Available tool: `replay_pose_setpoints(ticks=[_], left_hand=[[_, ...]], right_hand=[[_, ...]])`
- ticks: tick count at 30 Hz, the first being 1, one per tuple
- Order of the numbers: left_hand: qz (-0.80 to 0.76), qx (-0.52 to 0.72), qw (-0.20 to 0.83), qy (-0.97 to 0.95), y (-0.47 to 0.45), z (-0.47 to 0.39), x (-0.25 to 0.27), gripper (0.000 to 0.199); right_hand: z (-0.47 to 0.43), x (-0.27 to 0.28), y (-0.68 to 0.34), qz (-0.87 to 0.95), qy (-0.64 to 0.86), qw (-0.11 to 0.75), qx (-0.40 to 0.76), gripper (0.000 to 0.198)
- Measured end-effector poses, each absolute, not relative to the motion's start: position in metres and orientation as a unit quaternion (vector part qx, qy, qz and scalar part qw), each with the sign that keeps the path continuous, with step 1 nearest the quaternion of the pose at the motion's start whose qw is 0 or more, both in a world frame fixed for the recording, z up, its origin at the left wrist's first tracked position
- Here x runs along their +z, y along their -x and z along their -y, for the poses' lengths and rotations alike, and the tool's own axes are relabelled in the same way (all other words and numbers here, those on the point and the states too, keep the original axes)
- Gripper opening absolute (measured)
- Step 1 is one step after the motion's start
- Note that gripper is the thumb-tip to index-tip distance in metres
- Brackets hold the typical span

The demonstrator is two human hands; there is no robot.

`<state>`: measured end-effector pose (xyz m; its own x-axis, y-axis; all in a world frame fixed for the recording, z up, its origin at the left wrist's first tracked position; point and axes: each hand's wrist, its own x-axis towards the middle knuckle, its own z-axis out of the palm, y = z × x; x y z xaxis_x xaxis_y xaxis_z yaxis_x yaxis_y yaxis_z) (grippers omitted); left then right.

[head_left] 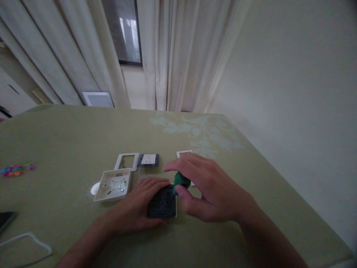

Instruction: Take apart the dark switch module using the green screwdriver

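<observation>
My left hand (139,208) grips a dark grey switch module (162,204), holding it flat on the green tablecloth (69,141). My right hand (206,190) is closed around the green handle of a screwdriver (181,181), held upright over the module's top edge. The tool's tip is hidden behind the handle and my fingers.
A white back box (113,185) lies open left of my hands, with a white frame (126,161) and a dark socket insert (149,160) behind it. Another white plate (184,152) peeks out behind my right hand. Colourful small bits (15,170) lie far left. The table's edge runs along the right.
</observation>
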<state>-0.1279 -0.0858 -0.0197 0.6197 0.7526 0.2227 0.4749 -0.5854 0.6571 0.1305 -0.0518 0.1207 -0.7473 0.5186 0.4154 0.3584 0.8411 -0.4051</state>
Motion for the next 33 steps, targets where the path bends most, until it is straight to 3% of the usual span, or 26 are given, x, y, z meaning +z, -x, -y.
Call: replay_pose_setpoints(ticks=[3, 6, 9, 16, 23, 29, 33], left_hand=[[-0.355, 0.278, 0.300, -0.841, 0.119, 0.089, -0.011, 0.067], [-0.355, 0.340, 0.324, -0.808, 0.101, 0.093, -0.004, 0.026], [-0.353, 0.393, 0.335, -0.780, 0.086, 0.095, -0.005, 0.027], [-0.416, 0.421, 0.370, -0.716, 0.079, 0.088, -0.021, 0.023], [-0.419, 0.434, 0.357, -0.713, 0.080, 0.084, -0.017, 0.019], [-0.429, 0.434, 0.332, -0.719, 0.080, 0.082, -0.022, 0.027], [-0.444, 0.410, 0.310, -0.734, 0.089, 0.082, -0.022, 0.029]], right_hand=[[0.053, 0.123, -0.127, 0.925, 0.203, 0.256, 0.192, 0.037], [0.052, 0.120, -0.123, 0.923, 0.189, 0.271, 0.199, 0.023], [0.049, 0.115, -0.121, 0.917, 0.201, 0.289, 0.189, 0.019], [0.047, 0.113, -0.123, 0.907, 0.230, 0.302, 0.185, 0.037], [0.048, 0.115, -0.126, 0.901, 0.232, 0.322, 0.175, 0.028], [0.046, 0.110, -0.122, 0.908, 0.241, 0.309, 0.148, 0.034], [0.049, 0.108, -0.124, 0.911, 0.229, 0.323, 0.117, 0.027]])
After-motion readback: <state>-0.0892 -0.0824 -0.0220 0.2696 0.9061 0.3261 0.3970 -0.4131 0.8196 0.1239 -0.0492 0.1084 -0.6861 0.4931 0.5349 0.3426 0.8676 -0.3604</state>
